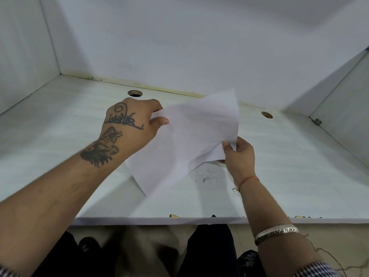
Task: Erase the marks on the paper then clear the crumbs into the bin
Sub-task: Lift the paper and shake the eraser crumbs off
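A white sheet of paper (185, 140) is held up off the white desk (289, 166), tilted, with its lower corner pointing at the desk's front. My left hand (129, 124) pinches the sheet's left edge between thumb and fingers. My right hand (239, 154) grips its right edge. Dark eraser crumbs (207, 175) lie scattered on the desk just below the paper's right side, near my right wrist. No marks show on the side of the paper facing me. No bin and no eraser are in view.
White partition walls close in the desk at the back and on both sides. Two round cable holes (135, 93) (267, 115) sit near the back edge. The desk's front edge (179, 218) is chipped; my legs and shoes show below it.
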